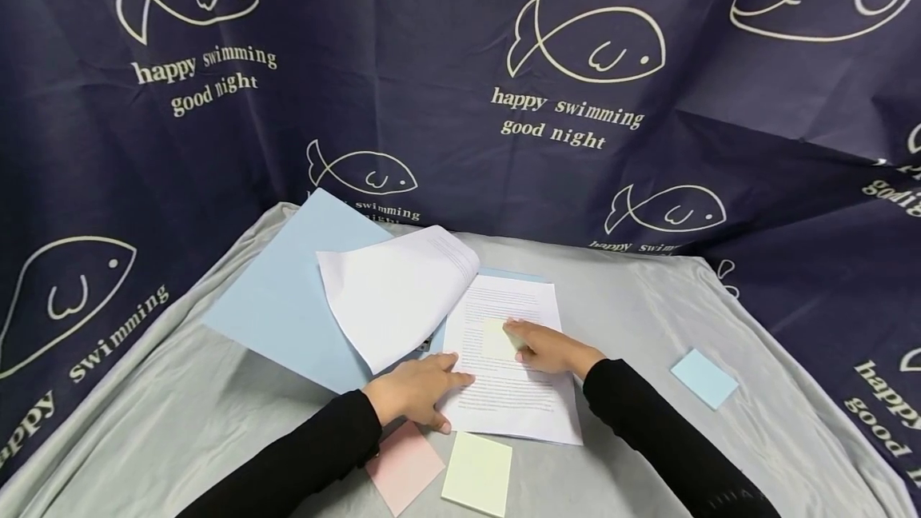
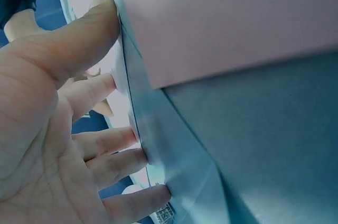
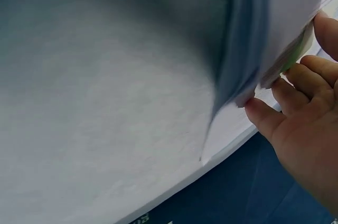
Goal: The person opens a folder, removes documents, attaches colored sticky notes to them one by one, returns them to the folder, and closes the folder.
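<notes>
A light blue folder lies opened out, its cover to the left. Over the cover curls a turned-back white sheet. The printed page to its right bears a pale yellow sticky note near its middle. My right hand rests its fingers on the right side of that note. With fingers spread, my left hand touches the page's lower left edge; its spread fingers also show in the left wrist view. The right wrist view has the fingers at the paper, with the note partly hidden.
A pink sticky-note pad lies below the left hand, partly covered by the sleeve. Beside it is a pale yellow pad. Further right, a light blue pad lies on the grey cloth. A dark printed curtain hangs behind.
</notes>
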### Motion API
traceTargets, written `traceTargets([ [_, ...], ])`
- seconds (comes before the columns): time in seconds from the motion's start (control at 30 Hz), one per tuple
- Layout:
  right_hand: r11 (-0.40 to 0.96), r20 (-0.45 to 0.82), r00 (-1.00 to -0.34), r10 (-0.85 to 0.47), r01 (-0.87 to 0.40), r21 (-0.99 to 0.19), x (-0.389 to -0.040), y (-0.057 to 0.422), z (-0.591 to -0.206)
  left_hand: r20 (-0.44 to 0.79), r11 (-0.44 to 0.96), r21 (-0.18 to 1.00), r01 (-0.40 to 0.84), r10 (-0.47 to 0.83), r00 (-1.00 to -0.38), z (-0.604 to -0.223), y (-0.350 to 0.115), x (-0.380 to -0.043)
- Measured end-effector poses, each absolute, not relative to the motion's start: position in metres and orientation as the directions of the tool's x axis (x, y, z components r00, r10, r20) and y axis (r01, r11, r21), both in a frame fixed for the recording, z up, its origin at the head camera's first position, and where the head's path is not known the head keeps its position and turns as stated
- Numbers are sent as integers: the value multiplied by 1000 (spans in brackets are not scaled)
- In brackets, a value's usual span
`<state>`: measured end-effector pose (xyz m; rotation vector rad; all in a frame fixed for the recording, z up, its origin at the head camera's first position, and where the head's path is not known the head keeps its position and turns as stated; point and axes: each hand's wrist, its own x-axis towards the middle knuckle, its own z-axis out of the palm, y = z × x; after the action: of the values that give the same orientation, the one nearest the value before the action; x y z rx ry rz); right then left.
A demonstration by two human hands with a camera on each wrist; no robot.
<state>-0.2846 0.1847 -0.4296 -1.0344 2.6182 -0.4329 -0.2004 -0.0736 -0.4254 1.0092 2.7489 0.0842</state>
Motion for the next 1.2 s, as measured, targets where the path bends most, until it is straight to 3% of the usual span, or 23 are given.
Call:
traceTargets([
  [0.53,767,-135,-774,-618,-556,-321,-279,206,-431,-168,740,187,646,672,-721,-425,-76,-203],
  [0.87,696,-21,-742,-670,-619,-363,-282,182,-428,-169,728,222,649,684,-709,-425,-80,-204],
  [1.0,672,-39,-716,-697,-633,-384,-283,170,-428,-173,731,215,648,682,-711,-425,-79,-203],
  [1.2,695,-70,-735,-674,-600,-397,-283,159,-428,-179,736,199,648,677,-714,-424,-78,-203],
])
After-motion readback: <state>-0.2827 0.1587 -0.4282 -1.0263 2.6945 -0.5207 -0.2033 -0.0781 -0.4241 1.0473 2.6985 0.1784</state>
